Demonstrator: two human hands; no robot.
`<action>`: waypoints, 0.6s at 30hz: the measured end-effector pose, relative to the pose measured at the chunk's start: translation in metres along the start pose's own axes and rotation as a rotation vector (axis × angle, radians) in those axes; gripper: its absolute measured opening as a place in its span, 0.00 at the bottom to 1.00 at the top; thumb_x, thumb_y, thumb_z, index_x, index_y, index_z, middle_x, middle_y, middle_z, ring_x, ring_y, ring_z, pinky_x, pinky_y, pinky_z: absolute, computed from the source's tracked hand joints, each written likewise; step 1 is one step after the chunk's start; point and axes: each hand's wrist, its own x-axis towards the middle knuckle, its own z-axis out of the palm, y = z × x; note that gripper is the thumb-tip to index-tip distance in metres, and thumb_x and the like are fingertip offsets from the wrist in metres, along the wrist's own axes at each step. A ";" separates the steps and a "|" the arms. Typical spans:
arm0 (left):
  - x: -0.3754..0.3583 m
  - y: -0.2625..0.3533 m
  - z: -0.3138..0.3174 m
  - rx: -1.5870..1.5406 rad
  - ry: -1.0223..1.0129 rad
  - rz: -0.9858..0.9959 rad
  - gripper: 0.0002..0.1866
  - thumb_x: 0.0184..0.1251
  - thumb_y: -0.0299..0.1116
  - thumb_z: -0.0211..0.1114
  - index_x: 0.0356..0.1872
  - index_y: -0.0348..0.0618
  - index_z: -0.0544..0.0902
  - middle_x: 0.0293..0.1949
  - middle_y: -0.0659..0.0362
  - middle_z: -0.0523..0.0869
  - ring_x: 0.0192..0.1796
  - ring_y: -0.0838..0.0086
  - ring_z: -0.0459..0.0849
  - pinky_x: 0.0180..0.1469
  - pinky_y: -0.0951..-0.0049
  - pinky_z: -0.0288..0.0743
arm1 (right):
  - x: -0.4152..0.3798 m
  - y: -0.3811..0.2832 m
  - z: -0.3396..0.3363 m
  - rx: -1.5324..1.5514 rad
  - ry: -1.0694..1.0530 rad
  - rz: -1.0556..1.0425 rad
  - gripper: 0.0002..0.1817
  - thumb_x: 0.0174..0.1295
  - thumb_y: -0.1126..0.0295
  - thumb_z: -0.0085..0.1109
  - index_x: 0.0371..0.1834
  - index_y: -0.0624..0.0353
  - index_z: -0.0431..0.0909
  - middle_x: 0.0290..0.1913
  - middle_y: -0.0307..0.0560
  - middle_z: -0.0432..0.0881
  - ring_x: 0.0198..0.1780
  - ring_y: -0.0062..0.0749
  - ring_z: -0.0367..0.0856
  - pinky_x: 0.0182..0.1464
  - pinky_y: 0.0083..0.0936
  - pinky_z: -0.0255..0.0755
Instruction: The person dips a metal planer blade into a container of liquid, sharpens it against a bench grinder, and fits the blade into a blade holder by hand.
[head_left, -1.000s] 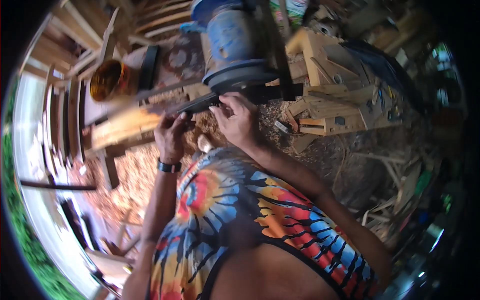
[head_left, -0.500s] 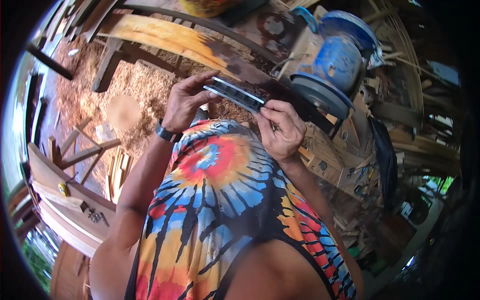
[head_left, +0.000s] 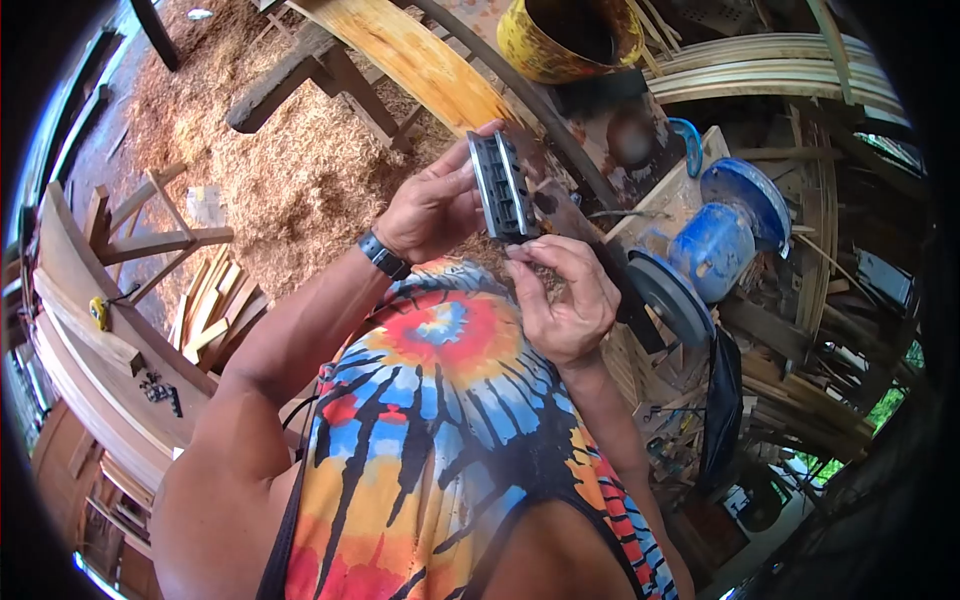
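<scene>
My left hand [head_left: 432,208] grips a black ribbed holder [head_left: 503,190] with two bright, straight metal strips along its long sides. The holder stands nearly upright in view, its ribbed inner side facing me. At its lower end, my right hand [head_left: 566,300] has thumb and forefinger pinched against the corner, the other fingers curled. Some of my left fingers are hidden behind the holder. A dark watch [head_left: 384,256] is on my left wrist.
A blue bench grinder [head_left: 708,250] with a grey wheel stands to the right. A yellow bucket [head_left: 545,62] is at the back. Wood shavings [head_left: 290,170] cover the floor at left, near a long pale board [head_left: 410,55]. A yellow tape measure [head_left: 99,313] rests on curved timber [head_left: 75,295].
The holder has turned from lying nearly crosswise to nearly upright, its far end swinging away from me. My left hand has moved right with it. The view has shifted, too.
</scene>
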 end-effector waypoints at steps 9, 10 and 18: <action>-0.002 0.009 -0.005 -0.271 0.096 -0.092 0.27 0.87 0.41 0.43 0.83 0.55 0.63 0.57 0.47 0.82 0.47 0.61 0.88 0.43 0.65 0.86 | 0.020 -0.009 0.014 0.056 -0.191 0.041 0.18 0.54 0.85 0.75 0.47 0.65 0.82 0.42 0.54 0.89 0.42 0.42 0.91 0.45 0.31 0.85; -0.003 0.008 -0.008 -0.271 0.059 -0.085 0.27 0.87 0.41 0.42 0.83 0.55 0.63 0.56 0.47 0.82 0.45 0.61 0.87 0.42 0.66 0.85 | 0.023 -0.010 0.014 0.061 -0.198 0.038 0.18 0.54 0.86 0.75 0.47 0.65 0.83 0.42 0.55 0.89 0.42 0.42 0.91 0.45 0.31 0.85; -0.011 0.007 -0.014 -0.249 0.038 -0.102 0.29 0.86 0.43 0.43 0.84 0.52 0.63 0.52 0.48 0.85 0.37 0.69 0.85 0.33 0.72 0.81 | 0.032 -0.005 0.031 -0.092 -0.307 0.079 0.15 0.57 0.80 0.73 0.48 0.63 0.84 0.45 0.51 0.86 0.44 0.47 0.90 0.46 0.39 0.83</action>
